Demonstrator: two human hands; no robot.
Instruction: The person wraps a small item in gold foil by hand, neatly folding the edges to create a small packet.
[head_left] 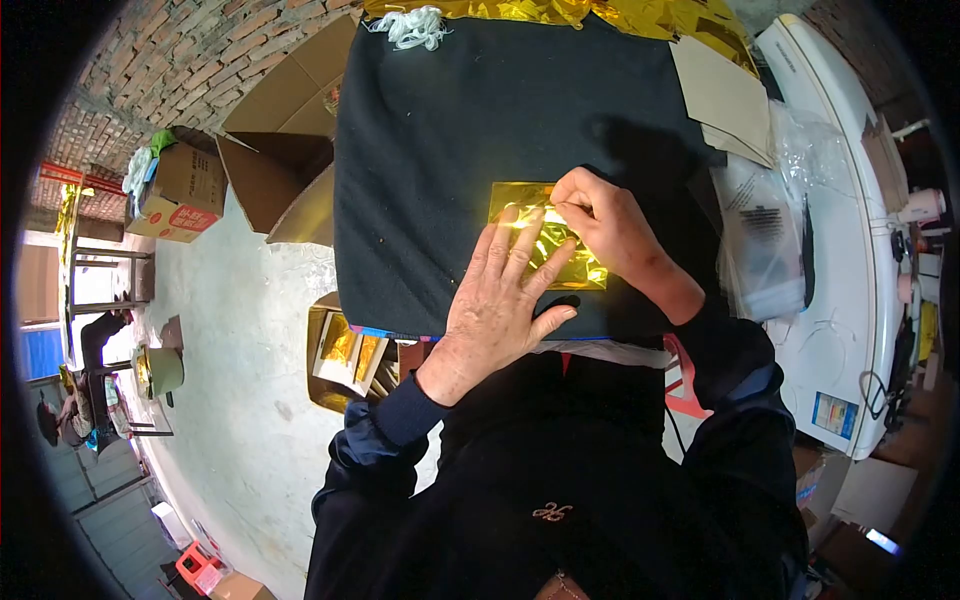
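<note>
A shiny gold foil sheet (575,262) lies on the black cloth (450,130) that covers the table. My left hand (498,290) rests palm down, its spread fingers lying over the left part of the foil. Above the foil's upper right part is my right hand (600,220), fingers curled and thumb and forefinger pinched together. What those fingertips hold, if anything, is too small to make out.
White threads (412,28) and more gold foil (500,10) lie at the far edge. Beige card sheets (720,95) and clear plastic bags (762,235) are at the right, beside a white appliance (840,300). Cardboard boxes (290,130) stand left; a box with foil pieces (345,355) sits below.
</note>
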